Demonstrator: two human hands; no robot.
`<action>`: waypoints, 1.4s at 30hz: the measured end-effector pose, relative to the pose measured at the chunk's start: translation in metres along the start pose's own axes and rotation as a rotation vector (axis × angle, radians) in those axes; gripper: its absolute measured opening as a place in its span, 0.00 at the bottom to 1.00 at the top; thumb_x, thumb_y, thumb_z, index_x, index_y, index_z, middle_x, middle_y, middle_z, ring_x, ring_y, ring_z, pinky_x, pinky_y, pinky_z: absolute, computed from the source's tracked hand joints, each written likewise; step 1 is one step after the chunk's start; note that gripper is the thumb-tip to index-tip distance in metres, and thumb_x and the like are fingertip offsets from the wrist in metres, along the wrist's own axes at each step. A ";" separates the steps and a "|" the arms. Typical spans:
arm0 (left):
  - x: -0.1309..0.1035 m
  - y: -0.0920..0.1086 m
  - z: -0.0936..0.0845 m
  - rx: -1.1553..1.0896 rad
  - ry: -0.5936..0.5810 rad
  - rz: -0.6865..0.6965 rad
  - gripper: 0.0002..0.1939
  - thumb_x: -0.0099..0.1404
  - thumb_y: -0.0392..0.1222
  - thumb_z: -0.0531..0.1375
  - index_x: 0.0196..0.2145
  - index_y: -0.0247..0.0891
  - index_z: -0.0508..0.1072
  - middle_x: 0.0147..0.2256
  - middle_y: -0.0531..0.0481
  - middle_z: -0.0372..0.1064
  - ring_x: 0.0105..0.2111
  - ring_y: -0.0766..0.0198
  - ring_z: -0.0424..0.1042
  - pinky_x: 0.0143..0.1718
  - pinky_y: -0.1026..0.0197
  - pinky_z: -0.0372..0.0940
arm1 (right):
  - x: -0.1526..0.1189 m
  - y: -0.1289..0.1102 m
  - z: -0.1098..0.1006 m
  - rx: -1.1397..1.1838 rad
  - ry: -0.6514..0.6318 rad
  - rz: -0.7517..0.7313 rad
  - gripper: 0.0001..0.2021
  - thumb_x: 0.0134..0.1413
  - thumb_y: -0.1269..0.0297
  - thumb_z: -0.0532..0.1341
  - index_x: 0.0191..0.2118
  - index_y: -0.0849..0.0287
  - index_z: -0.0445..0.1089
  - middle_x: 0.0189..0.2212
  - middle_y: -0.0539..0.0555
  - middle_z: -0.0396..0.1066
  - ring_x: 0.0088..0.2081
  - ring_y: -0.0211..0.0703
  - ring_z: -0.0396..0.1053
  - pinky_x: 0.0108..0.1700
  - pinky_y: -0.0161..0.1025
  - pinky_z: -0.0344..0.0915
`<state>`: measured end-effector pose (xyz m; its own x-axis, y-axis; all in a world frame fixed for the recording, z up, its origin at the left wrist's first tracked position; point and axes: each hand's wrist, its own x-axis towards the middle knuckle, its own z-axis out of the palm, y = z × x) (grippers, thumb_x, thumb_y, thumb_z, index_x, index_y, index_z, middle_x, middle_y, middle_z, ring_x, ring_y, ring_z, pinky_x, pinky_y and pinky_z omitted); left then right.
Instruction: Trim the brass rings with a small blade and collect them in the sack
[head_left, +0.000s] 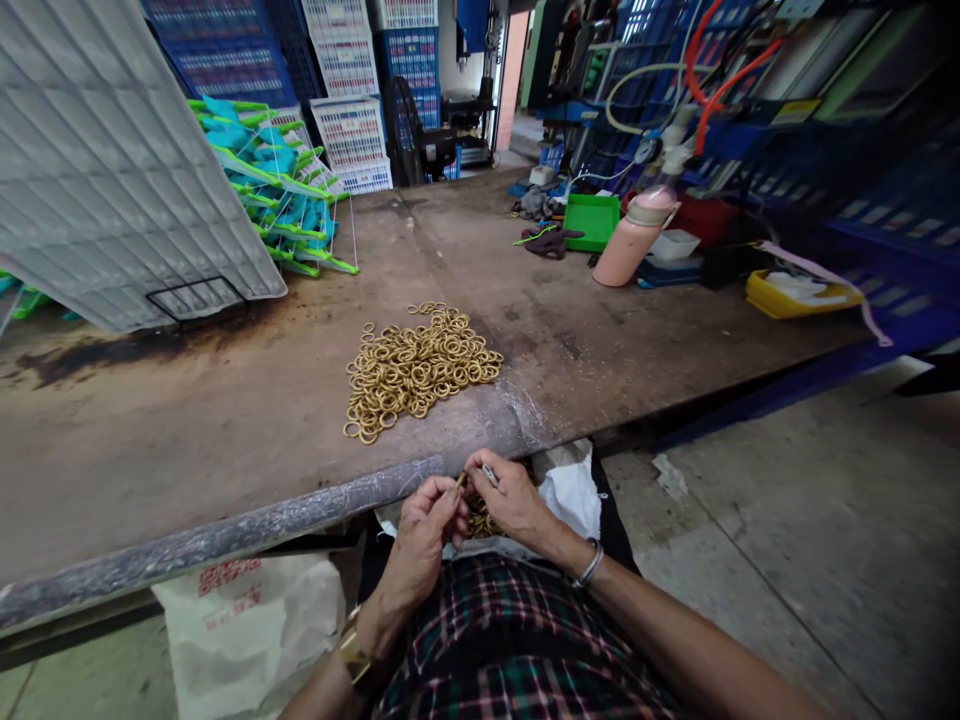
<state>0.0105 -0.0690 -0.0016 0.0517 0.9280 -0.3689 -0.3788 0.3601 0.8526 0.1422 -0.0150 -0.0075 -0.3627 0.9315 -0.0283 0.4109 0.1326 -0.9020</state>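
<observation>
My left hand [427,530] is closed, its fingertips pinching a brass-coloured ring [461,480] seen nearly edge-on. Touching it from the right, my right hand [510,497] is also closed, around a small metal tool [489,475] whose end sticks out by the thumb. Both hands are just off the table's front edge, above my lap. Under them more rings [481,522] lie in a white sack [574,495], partly hidden by the hands. A heap of brass rings [412,370] rests on the brown table [300,400] beyond the hands.
A grey ribbed panel [127,150] stands at the left beside green and blue plastic pieces [277,180]. Toward the right are a green tray [592,222], a pink bottle [630,240] and a yellow container [799,295]. A printed bag [251,630] hangs below the table edge.
</observation>
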 end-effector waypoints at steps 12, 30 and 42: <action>0.001 -0.002 0.000 0.200 0.036 0.077 0.14 0.60 0.51 0.56 0.29 0.35 0.65 0.22 0.55 0.60 0.20 0.72 0.58 0.21 0.68 0.57 | -0.008 0.001 0.000 -0.557 -0.227 -0.129 0.10 0.43 0.76 0.51 0.33 0.59 0.64 0.26 0.52 0.69 0.28 0.39 0.65 0.29 0.33 0.49; -0.013 0.012 0.007 0.267 -0.082 0.122 0.15 0.61 0.50 0.55 0.23 0.36 0.63 0.20 0.55 0.59 0.19 0.71 0.58 0.21 0.66 0.57 | 0.006 -0.020 -0.002 -0.822 -0.287 0.058 0.12 0.51 0.74 0.50 0.41 0.63 0.62 0.29 0.58 0.72 0.31 0.43 0.70 0.28 0.35 0.52; -0.001 0.016 -0.008 -0.325 0.060 -0.035 0.09 0.55 0.43 0.61 0.28 0.35 0.66 0.27 0.48 0.69 0.24 0.66 0.67 0.19 0.67 0.60 | 0.069 -0.010 -0.005 -0.743 0.023 -0.127 0.16 0.53 0.72 0.51 0.49 0.60 0.60 0.39 0.57 0.72 0.38 0.42 0.69 0.37 0.34 0.57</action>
<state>-0.0030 -0.0647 0.0096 0.0195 0.9047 -0.4255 -0.6533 0.3337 0.6796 0.1174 0.0501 0.0014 -0.4312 0.8993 0.0729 0.8257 0.4259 -0.3698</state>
